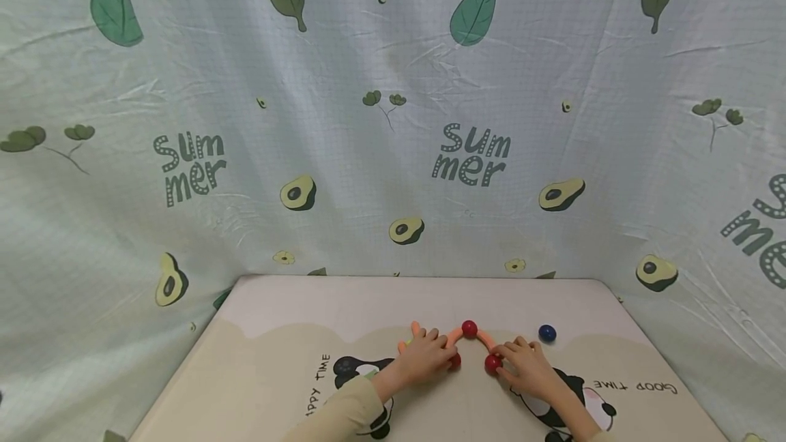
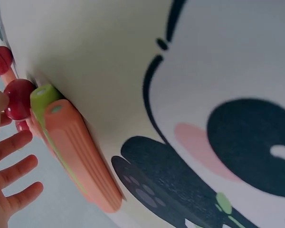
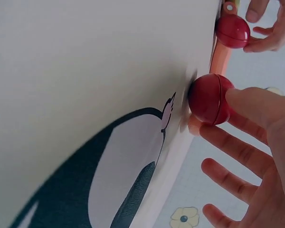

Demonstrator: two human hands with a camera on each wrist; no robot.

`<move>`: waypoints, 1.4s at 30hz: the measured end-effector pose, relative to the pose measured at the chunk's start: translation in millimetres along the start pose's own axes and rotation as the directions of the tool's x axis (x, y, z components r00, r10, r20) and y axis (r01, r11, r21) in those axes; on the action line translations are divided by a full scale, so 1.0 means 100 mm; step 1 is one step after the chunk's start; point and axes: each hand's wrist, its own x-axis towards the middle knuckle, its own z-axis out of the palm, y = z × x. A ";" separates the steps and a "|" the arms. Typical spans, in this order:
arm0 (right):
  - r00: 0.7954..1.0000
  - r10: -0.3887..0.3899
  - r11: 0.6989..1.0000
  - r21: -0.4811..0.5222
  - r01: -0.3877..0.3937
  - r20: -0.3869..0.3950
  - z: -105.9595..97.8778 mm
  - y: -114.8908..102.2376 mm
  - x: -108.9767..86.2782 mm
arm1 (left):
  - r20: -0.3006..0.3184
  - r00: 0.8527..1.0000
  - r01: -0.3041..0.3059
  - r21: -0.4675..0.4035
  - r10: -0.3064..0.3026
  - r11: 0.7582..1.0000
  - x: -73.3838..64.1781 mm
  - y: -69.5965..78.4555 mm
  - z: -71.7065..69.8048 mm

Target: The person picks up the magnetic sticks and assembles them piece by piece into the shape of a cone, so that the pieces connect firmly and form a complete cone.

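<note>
Two orange curved rods (image 1: 454, 337) and three red balls form an arch on the table, with the top red ball (image 1: 469, 329) between the rods. My left hand (image 1: 420, 359) pinches the red ball (image 2: 19, 100) at the arch's left end between thumb and finger, its other fingers spread. At the right end, my right hand (image 1: 527, 365) grips another red ball (image 3: 208, 99) with thumb and fingers, the lower fingers held apart. Beside the left hand lie orange straight rods (image 2: 80, 156) and a green rod (image 2: 43, 97), partly hidden by that hand in the head view.
A blue ball (image 1: 547, 333) lies just beyond the right hand. The table mat (image 1: 276, 360) carries printed pandas and lettering. A patterned curtain (image 1: 368, 155) hangs behind the table's far edge and along its sides.
</note>
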 end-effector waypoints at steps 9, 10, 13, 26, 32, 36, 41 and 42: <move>0.993 -0.072 0.997 -0.024 0.070 -0.090 0.02 0.02 0.00 | 0.034 0.997 0.068 0.020 -0.069 0.997 -0.03 -0.07 0.04; 0.993 -0.073 0.997 -0.022 0.072 -0.090 0.01 0.02 0.00 | 0.045 0.996 0.083 0.018 -0.083 0.996 -0.03 -0.07 0.04; 0.994 -0.069 0.998 -0.015 0.068 -0.083 0.01 0.01 0.00 | 0.064 0.991 0.117 0.012 -0.118 0.993 -0.03 -0.08 0.04; 0.996 -0.063 0.997 0.033 0.065 -0.058 -0.03 -0.02 0.03 | 0.037 0.967 0.252 0.007 -0.252 0.968 -0.01 -0.09 0.10; 0.999 -0.050 0.997 0.053 0.051 -0.015 -0.02 -0.03 0.03 | 0.064 0.958 0.280 0.008 -0.280 0.960 -0.01 -0.06 0.11; 0.999 -0.050 0.997 0.056 0.050 -0.007 -0.04 -0.03 0.03 | 0.089 0.955 0.285 -0.018 -0.282 0.958 0.03 -0.05 0.12; 0.997 -0.068 0.997 0.046 0.070 -0.026 -0.06 -0.03 0.05 | 0.141 0.949 0.288 -0.035 -0.280 0.957 0.09 -0.05 0.11; 0.997 -0.073 0.996 0.040 0.074 -0.031 -0.06 -0.02 0.06 | 0.153 0.947 0.291 -0.035 -0.282 0.956 0.11 -0.05 0.11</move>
